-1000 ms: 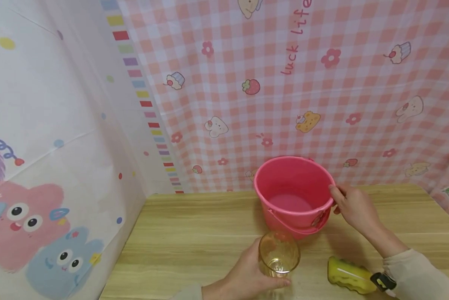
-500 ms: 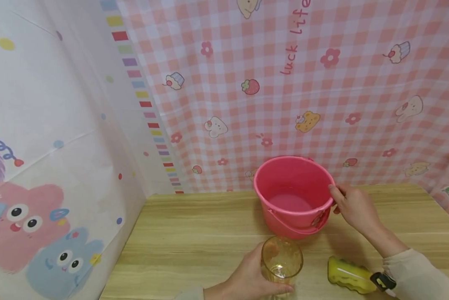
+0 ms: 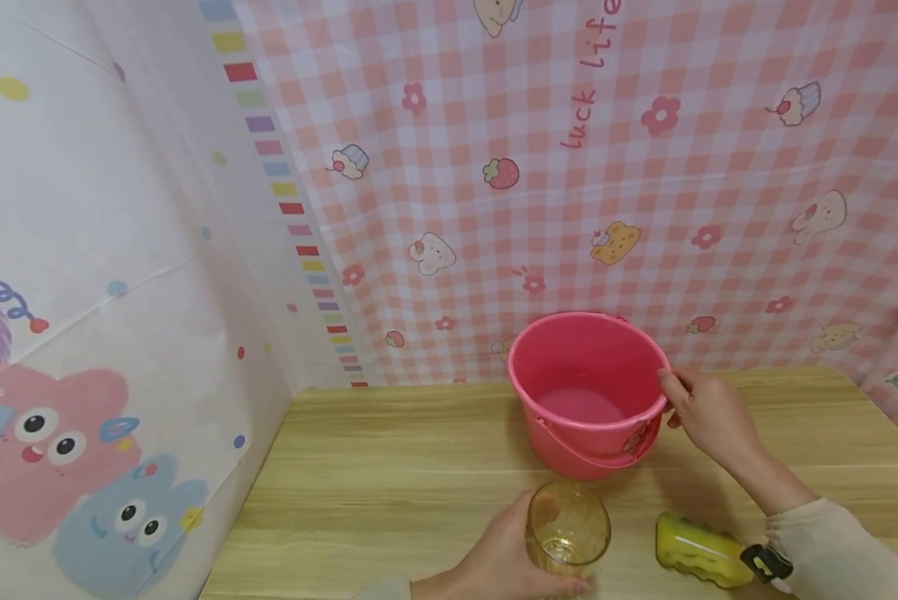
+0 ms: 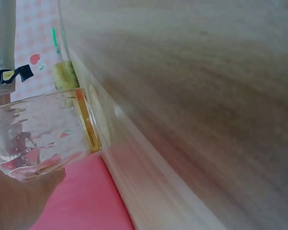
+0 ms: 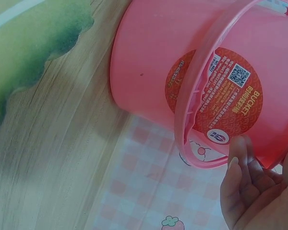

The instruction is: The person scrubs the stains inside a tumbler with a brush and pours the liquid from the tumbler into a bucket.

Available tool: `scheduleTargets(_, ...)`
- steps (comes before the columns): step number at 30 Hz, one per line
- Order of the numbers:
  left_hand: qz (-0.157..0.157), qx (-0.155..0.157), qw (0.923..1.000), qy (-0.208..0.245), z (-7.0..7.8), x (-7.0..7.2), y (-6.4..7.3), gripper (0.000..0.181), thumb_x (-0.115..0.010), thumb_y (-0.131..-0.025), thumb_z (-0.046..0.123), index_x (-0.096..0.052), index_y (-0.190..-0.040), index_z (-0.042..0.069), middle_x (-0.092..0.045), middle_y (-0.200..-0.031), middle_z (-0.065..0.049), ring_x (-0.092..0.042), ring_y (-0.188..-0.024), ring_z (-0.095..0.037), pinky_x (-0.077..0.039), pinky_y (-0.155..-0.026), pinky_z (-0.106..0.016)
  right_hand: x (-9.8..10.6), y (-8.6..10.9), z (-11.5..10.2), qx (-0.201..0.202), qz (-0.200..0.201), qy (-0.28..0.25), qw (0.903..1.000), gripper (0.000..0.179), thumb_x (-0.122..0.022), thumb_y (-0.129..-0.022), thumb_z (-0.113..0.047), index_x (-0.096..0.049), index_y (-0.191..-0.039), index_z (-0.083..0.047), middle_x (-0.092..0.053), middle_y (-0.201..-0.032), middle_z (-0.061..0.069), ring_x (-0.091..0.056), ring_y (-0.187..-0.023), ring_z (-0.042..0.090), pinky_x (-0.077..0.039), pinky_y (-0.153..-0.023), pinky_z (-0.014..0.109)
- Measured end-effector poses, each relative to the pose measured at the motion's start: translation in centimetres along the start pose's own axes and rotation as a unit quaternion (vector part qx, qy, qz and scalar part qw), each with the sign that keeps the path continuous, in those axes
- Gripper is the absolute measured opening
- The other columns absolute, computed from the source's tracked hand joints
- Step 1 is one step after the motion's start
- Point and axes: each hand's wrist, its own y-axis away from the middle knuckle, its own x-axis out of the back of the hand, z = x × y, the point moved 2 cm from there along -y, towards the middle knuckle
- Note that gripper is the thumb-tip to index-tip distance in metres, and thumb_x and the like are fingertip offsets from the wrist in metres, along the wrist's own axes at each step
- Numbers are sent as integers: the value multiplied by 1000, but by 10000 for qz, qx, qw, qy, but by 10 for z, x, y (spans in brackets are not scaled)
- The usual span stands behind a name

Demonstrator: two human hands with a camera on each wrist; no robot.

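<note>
My left hand (image 3: pixel 504 554) grips a clear amber drinking glass (image 3: pixel 569 525), fingers and thumb around its side. The glass is upright, in front of the bucket in the head view; its amber base (image 4: pixel 88 120) is close over the table in the left wrist view. At the bucket's right side, my right hand (image 3: pixel 711 417) pinches the rim of the pink bucket (image 3: pixel 587 454), with its thumb over the edge and the other fingers outside. The bucket stands upright on the table, its handle (image 5: pixel 187 110) hanging down by a red round label (image 5: pixel 230 105).
A yellow-green sponge (image 3: pixel 699 550) with a wavy edge lies on the wooden table (image 3: pixel 373 483), beside the right sleeve (image 3: pixel 831 542). Behind the table hangs a pink checked cloth (image 3: pixel 494 225), close to the bucket. A white printed sheet (image 3: pixel 156 333) borders the left side.
The left hand has moved the glass a little toward the person and to the right, away from the bucket. The right hand, bucket and sponge have stayed in place.
</note>
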Motion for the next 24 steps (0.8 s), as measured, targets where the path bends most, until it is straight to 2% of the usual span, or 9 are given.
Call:
scheduleTargets(6,-95,206,9997,106,-3,-2,1,94,-97,-76,25,-42,-152,26,-58,-138,11,-56,-127,-8,-48,-108,-31,0,0,0,-51,-35,-42,10000,49,-41,-114,-34,-70,-109,5,-71,-83,11,-64,-66,19,-50,-55,34)
scheduleTargets(11,-129,245,9995,136,-4,-3,2,95,-97,-75,27,-41,-152,30,-58,-138,14,-56,-127,-7,-48,-108,-32,-1,0,0,-23,-31,-24,10000,48,-42,-114,-34,-70,-110,6,-71,-83,11,-64,-65,18,-50,-56,34)
scheduleTargets(17,-119,171,9998,11,-3,-3,3,95,-98,-74,27,-42,-151,30,-58,-138,13,-56,-127,-8,-48,-108,-32,-1,1,1,-8,-10,-46,10000,48,-42,-114,-33,-70,-112,6,-72,-83,10,-64,-65,18,-51,-55,33)
scheduleTargets(24,-115,-55,9995,-273,-2,0,3,95,-99,-73,25,-44,-150,24,-60,-137,9,-58,-126,-9,-48,-108,-30,0,0,1,4,-1,5,10000,49,-41,-114,-34,-70,-111,6,-71,-82,9,-64,-65,18,-51,-56,34)
